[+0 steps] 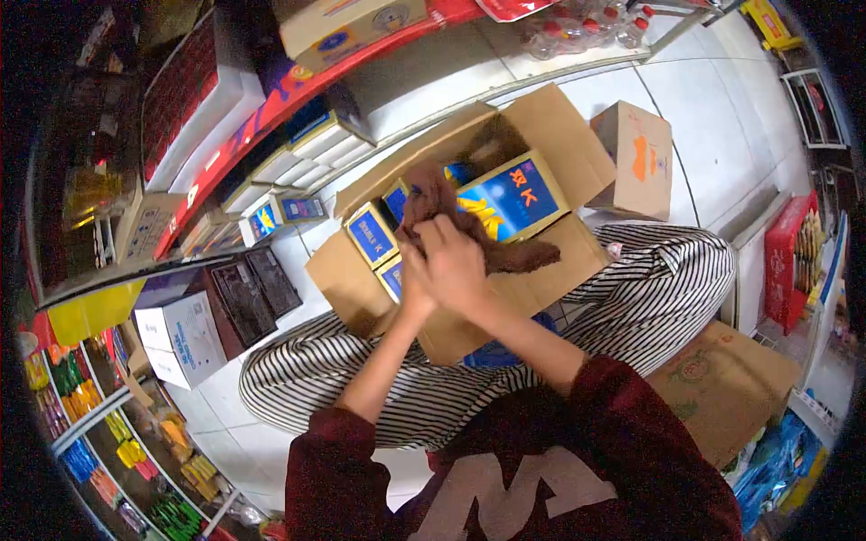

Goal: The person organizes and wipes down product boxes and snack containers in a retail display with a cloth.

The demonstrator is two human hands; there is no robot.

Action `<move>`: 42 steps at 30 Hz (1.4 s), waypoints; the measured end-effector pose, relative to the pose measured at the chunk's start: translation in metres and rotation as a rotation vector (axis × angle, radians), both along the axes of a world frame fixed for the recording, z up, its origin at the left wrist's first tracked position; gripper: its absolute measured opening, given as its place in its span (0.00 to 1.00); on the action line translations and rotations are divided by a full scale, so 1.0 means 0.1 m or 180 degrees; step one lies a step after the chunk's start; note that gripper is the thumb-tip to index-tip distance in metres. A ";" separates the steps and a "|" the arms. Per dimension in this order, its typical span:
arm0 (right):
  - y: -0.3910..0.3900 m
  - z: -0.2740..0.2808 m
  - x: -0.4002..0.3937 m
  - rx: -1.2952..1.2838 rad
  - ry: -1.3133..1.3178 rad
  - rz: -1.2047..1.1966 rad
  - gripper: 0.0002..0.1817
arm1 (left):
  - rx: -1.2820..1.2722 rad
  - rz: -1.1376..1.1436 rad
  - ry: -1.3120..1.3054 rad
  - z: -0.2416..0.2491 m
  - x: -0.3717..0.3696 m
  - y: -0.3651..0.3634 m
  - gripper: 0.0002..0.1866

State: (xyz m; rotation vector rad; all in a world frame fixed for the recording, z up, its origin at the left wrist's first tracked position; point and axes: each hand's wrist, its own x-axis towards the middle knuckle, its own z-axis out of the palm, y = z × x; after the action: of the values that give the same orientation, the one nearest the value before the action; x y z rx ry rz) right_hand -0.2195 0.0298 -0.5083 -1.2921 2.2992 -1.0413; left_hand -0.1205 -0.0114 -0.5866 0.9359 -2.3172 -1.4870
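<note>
A bunched brown cloth (pixel 514 255) lies across the middle of an open cardboard box (pixel 442 334). My right hand (pixel 456 263) is closed on the cloth, its fingers curled into the bunched part. Pressed close beside it, my left hand (pixel 415 278) also grips the cloth, though its fingers are partly hidden. Inside the carton, a large blue-and-yellow packet (pixel 516 196) lies to the right of the cloth. On the left side stand smaller blue boxes (pixel 371 236) marked "Double K", partly covered by the cloth and my hands.
A closed carton (pixel 642 162) with an orange mark stands right of the open box. Flattened cardboard (pixel 722 388) lies at lower right. A red-edged shelf (pixel 307 90) runs along the upper left. A white box (pixel 183 341) and dark cases (pixel 244 298) stand on the left.
</note>
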 end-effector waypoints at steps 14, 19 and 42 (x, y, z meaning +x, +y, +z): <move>0.37 -0.08 -1.02 -0.0072 0.2102 -0.0625 0.13 | -0.0604 0.0450 -0.0541 0.74 -0.34 -0.01 0.54; 0.16 -0.07 -0.06 0.0022 0.0786 0.0149 0.10 | -0.0550 0.0543 -0.0525 0.56 -0.26 0.00 0.52; 0.28 -0.06 -0.08 0.0256 0.1204 0.1094 0.25 | -0.1400 0.0628 -0.0685 0.43 -0.23 0.03 0.50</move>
State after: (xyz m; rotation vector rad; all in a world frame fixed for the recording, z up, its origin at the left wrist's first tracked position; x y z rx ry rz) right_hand -0.2279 0.0574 -0.5139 -1.8977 2.2207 -0.6257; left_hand -0.1434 -0.0081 -0.5437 1.1924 -2.4618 -0.7854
